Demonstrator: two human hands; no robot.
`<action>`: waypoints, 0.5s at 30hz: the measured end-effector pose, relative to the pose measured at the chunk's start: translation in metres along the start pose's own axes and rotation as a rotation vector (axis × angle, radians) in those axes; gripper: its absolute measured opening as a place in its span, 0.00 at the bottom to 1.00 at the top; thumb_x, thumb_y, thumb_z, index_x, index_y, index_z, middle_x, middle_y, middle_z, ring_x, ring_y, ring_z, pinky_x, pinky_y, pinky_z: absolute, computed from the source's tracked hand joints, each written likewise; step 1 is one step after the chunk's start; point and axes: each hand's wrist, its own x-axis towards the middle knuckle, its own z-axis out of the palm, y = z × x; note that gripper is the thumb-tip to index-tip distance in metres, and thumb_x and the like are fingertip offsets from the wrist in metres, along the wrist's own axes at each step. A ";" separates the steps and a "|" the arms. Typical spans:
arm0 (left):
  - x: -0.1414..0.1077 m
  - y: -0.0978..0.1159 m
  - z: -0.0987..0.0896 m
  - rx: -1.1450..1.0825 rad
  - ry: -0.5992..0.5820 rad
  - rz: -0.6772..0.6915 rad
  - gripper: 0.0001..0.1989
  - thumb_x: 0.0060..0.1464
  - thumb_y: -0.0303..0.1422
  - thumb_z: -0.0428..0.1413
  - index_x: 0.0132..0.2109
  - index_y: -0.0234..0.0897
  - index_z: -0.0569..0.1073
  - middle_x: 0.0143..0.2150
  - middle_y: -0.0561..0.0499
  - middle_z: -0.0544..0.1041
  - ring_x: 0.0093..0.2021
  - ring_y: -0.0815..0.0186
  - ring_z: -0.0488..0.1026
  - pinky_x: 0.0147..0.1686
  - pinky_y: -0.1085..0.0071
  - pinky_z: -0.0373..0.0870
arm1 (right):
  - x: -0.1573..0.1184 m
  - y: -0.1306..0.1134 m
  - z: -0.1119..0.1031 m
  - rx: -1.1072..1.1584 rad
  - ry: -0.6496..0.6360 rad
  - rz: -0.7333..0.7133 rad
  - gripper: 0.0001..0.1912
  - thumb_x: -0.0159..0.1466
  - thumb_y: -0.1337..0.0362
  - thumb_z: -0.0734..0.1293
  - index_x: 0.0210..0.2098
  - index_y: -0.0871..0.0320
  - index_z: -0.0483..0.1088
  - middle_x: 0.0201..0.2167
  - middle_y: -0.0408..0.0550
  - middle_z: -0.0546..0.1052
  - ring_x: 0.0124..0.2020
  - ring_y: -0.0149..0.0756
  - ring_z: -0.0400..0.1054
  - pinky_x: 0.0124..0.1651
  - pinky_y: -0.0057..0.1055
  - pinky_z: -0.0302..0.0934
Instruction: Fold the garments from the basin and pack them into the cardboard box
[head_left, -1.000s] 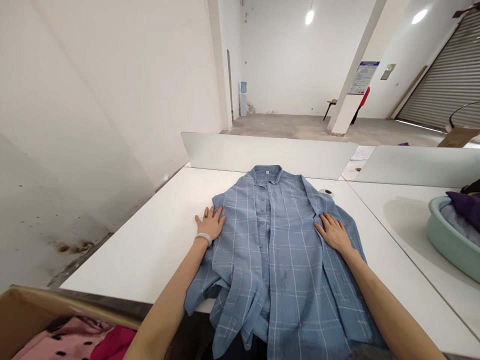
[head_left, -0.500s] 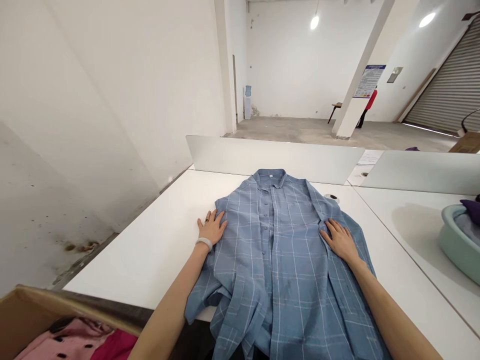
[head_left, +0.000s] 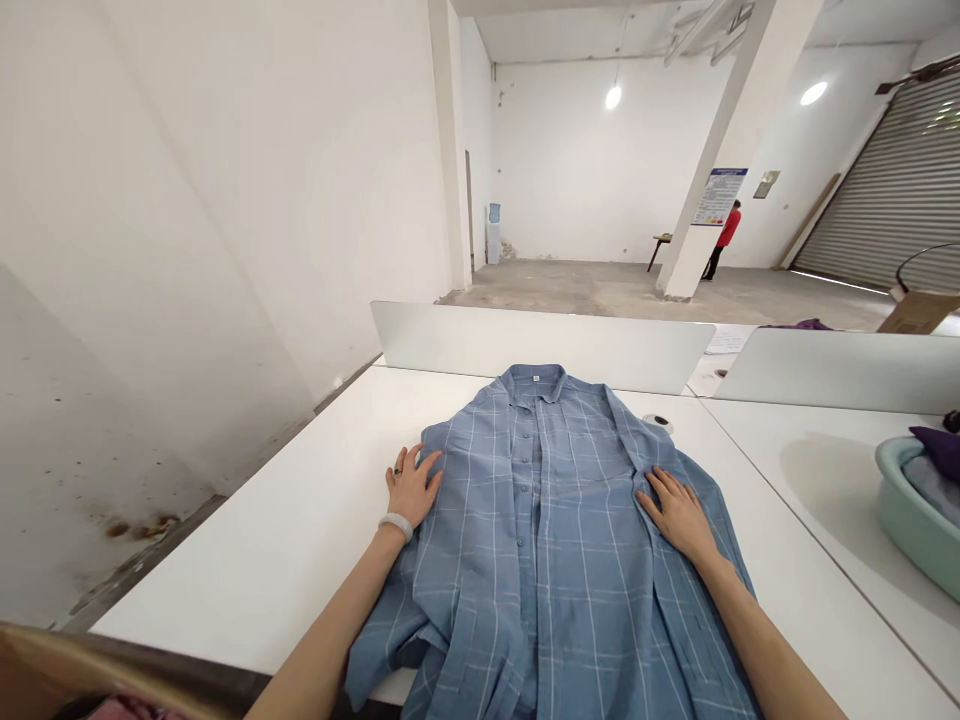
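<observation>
Blue plaid shirt [head_left: 585,570] lies open on the white desk [head_left: 225,570], and the left hand [head_left: 411,487] and right hand [head_left: 679,515] have slid slightly apart, fingers [head_left: 660,490] spread flat along its edges.

a white desk [head_left: 247,570] runs ahead, a blue plaid shirt [head_left: 547,570] spread flat on it, collar toward twelve o'clock. a round grommet [head_left: 658,423] is set in the desktop just past the shirt at one o'clock. a second desk [head_left: 817,520] adjoins at three o'clock, holding a teal tub [head_left: 900,530].
</observation>
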 end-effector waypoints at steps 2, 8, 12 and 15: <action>-0.008 0.007 -0.010 0.005 0.025 0.089 0.19 0.62 0.35 0.45 0.57 0.45 0.69 0.64 0.45 0.59 0.67 0.51 0.48 0.61 0.47 0.50 | 0.000 -0.001 -0.001 0.007 0.001 0.001 0.30 0.67 0.48 0.50 0.59 0.58 0.63 0.63 0.52 0.61 0.65 0.45 0.52 0.65 0.49 0.46; -0.067 0.045 -0.060 -0.219 -0.436 0.306 0.21 0.61 0.38 0.47 0.59 0.44 0.67 0.50 0.45 0.69 0.46 0.60 0.71 0.48 0.63 0.68 | 0.000 0.001 0.002 0.006 0.005 0.003 0.30 0.66 0.48 0.50 0.59 0.58 0.63 0.63 0.53 0.62 0.65 0.45 0.52 0.64 0.49 0.47; -0.116 0.061 -0.082 -0.324 -0.652 0.412 0.36 0.48 0.53 0.58 0.64 0.56 0.60 0.59 0.47 0.63 0.53 0.52 0.68 0.50 0.58 0.67 | 0.001 0.004 0.005 -0.005 -0.002 0.002 0.31 0.66 0.47 0.50 0.59 0.60 0.63 0.63 0.53 0.62 0.65 0.45 0.52 0.64 0.49 0.47; -0.136 0.066 -0.074 -0.313 -0.665 0.473 0.34 0.42 0.49 0.64 0.58 0.58 0.67 0.63 0.48 0.60 0.60 0.46 0.59 0.54 0.52 0.62 | 0.002 0.005 0.006 -0.009 -0.003 0.004 0.32 0.66 0.47 0.50 0.59 0.61 0.62 0.63 0.53 0.61 0.65 0.45 0.52 0.65 0.48 0.46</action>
